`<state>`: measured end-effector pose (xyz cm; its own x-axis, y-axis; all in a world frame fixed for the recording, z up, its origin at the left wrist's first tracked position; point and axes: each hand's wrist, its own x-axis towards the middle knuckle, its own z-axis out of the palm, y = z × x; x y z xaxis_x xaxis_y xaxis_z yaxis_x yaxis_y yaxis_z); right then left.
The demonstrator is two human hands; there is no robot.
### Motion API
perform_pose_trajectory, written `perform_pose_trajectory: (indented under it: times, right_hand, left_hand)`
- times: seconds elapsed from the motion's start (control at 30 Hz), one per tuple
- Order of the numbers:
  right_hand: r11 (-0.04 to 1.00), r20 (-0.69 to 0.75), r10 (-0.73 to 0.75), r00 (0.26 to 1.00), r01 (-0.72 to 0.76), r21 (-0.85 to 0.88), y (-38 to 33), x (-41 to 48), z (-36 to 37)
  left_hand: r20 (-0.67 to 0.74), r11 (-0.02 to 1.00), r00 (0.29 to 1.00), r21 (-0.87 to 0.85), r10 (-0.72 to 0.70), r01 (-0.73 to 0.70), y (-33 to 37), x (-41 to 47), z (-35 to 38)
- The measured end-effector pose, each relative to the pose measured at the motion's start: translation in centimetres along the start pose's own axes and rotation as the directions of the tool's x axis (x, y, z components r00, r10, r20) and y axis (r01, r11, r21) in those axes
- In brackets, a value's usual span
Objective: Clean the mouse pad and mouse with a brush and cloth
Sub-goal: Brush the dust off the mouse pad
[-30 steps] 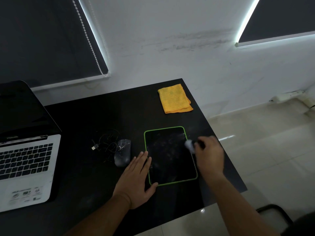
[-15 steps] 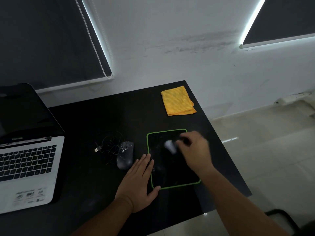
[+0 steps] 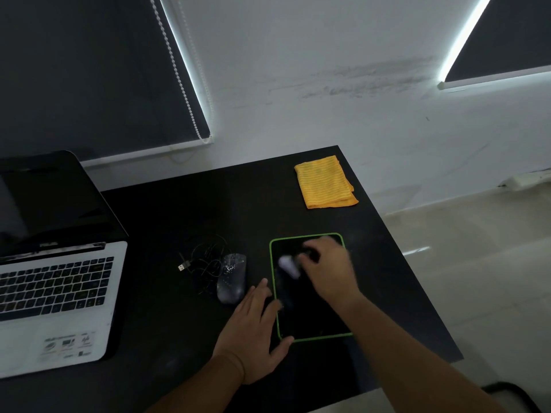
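A black mouse pad point(image 3: 310, 320) with a green border lies near the desk's right front. My right hand point(image 3: 328, 269) is over its upper half, shut on a small brush point(image 3: 288, 265) whose pale bristles are blurred against the pad. My left hand point(image 3: 253, 329) lies flat, fingers spread, pressing the pad's left edge and lower left corner. A dark mouse point(image 3: 232, 277) speckled with white dust sits just left of the pad, its cable point(image 3: 202, 260) bundled beside it. A folded yellow cloth point(image 3: 325, 181) rests at the desk's far right corner.
An open laptop point(image 3: 53, 293) with a white keyboard deck stands at the left of the black desk point(image 3: 179, 210). The desk's right edge runs close to the pad, with tiled floor point(image 3: 477, 263) beyond. A white wall and dark window blinds are behind.
My right hand has swept the brush leftward across the upper part of the pad, from its right edge towards its left. My left hand has stayed on the pad's left edge.
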<state>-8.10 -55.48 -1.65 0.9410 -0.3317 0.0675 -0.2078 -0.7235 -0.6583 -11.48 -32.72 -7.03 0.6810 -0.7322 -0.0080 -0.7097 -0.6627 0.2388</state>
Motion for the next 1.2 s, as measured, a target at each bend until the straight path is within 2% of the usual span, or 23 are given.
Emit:
perform_pose_trajectory:
  times: [0.07, 0.1, 0.13, 0.2, 0.23, 0.27, 0.3, 0.4, 0.47, 0.57, 0.67, 0.7, 0.77, 0.83, 0.87, 0.9, 0.97, 1.0, 1.03, 1.07, 1.1, 1.17, 1.2]
  right_hand:
    - [0.990, -0.231, 0.099, 0.968, -0.121, -0.079, 0.8, 1.4, -1.6]
    - [0.983, -0.296, 0.140, 0.945, -0.168, -0.074, 1.0, 1.9, -2.3]
    - [0.983, -0.283, 0.158, 0.946, -0.177, -0.042, 0.9, 2.3, -2.4]
    - [0.994, -0.072, 0.088, 0.993, -0.084, 0.064, -0.3, 2.3, -1.2]
    - [0.993, 0.074, 0.044, 0.996, -0.052, 0.105, -1.0, 1.9, -0.3]
    - [0.994, 0.152, 0.009, 0.988, -0.026, 0.104, -1.3, 1.5, 0.4]
    - [0.997, 0.124, 0.004, 0.992, -0.012, 0.070, -1.1, 1.5, 0.7]
    - [0.991, -0.202, 0.113, 0.973, -0.126, -0.050, -0.2, 3.0, -0.5]
    - [0.995, -0.226, 0.091, 0.970, -0.098, -0.022, -0.3, 3.4, -0.7]
    - [0.994, 0.004, -0.113, 0.994, 0.112, 0.018, -1.3, 3.2, 0.6]
    - [0.936, 0.104, -0.337, 0.936, 0.345, -0.070, -1.9, 4.1, 0.5]
    - [0.907, 0.187, -0.389, 0.902, 0.411, -0.093, -2.3, 4.2, -0.1]
    - [0.843, 0.448, -0.453, 0.771, 0.534, -0.066, -3.0, 3.9, -1.7]
    - [0.838, 0.634, -0.434, 0.640, 0.545, 0.024, -3.0, 3.3, -3.2]
    - [0.854, 0.663, -0.424, 0.617, 0.517, 0.064, -2.5, 3.1, -3.7]
    - [0.878, 0.645, -0.405, 0.648, 0.472, 0.077, -2.1, 2.8, -4.1]
    - [0.908, 0.433, -0.394, 0.810, 0.417, 0.046, -1.2, 2.3, -3.7]
    - [0.909, 0.304, -0.400, 0.864, 0.416, 0.014, -1.2, 1.9, -3.1]
    - [0.899, 0.251, -0.423, 0.871, 0.438, -0.002, -1.5, 1.3, -2.5]
    - [0.878, 0.280, -0.463, 0.841, 0.479, 0.010, -1.8, 0.8, -2.0]
    - [0.865, 0.386, -0.477, 0.790, 0.499, 0.050, -2.1, 0.4, -2.0]
    - [0.887, 0.641, -0.406, 0.652, 0.450, 0.104, -2.1, 0.3, -2.7]
    - [0.888, 0.684, -0.386, 0.619, 0.451, 0.093, -2.0, 0.4, -3.0]
  left_hand:
    - [-0.005, 1.000, 1.000, -0.005, -0.005, 0.005, -0.1, 0.0, 0.0]
    - [-0.001, 1.000, 1.000, -0.009, -0.009, 0.009, -0.1, 0.1, -0.1]
    - [0.006, 1.000, 1.000, -0.006, -0.012, 0.012, -0.1, 0.1, -0.2]
    - [0.023, 1.000, 0.999, -0.001, -0.025, 0.025, 0.0, 0.0, -0.2]
    - [0.029, 0.999, 0.999, -0.004, -0.033, 0.033, 0.0, 0.0, -0.2]
    - [0.034, 0.999, 0.999, -0.008, -0.038, 0.038, 0.0, 0.0, -0.3]
    - [0.033, 0.999, 0.999, -0.008, -0.034, 0.035, 0.0, 0.0, -0.3]
    - [0.038, 1.000, 0.999, -0.010, -0.017, 0.017, -0.1, 0.1, -0.3]
    - [0.043, 1.000, 0.999, -0.008, -0.011, 0.011, -0.1, 0.1, -0.3]
    - [0.065, 1.000, 0.998, -0.011, -0.026, 0.027, 0.0, 0.1, -0.6]
    - [0.108, 0.997, 0.992, -0.043, -0.066, 0.071, 0.1, 0.1, -1.0]
    - [0.110, 0.996, 0.991, -0.048, -0.075, 0.081, 0.1, 0.1, -1.0]
    - [0.110, 0.993, 0.990, -0.062, -0.093, 0.101, 0.1, 0.0, -1.0]
    - [0.104, 0.990, 0.989, -0.078, -0.109, 0.117, 0.1, 0.0, -1.0]
    - [0.094, 0.989, 0.989, -0.081, -0.116, 0.124, 0.1, 0.0, -1.0]
    - [0.085, 0.989, 0.989, -0.077, -0.118, 0.125, 0.2, 0.1, -1.1]
    - [0.070, 0.992, 0.992, -0.066, -0.107, 0.112, 0.3, 0.2, -1.3]
    - [0.069, 0.992, 0.992, -0.071, -0.104, 0.109, 0.4, 0.2, -1.5]
    - [0.073, 0.991, 0.992, -0.083, -0.104, 0.110, 0.4, 0.2, -1.6]
    - [0.076, 0.990, 0.992, -0.096, -0.100, 0.107, 0.4, 0.1, -1.6]
    - [0.074, 0.989, 0.993, -0.108, -0.095, 0.102, 0.4, 0.1, -1.6]
    - [0.073, 0.985, 0.992, -0.132, -0.102, 0.111, 0.4, 0.1, -1.5]
    - [0.075, 0.984, 0.992, -0.133, -0.105, 0.115, 0.3, 0.1, -1.4]
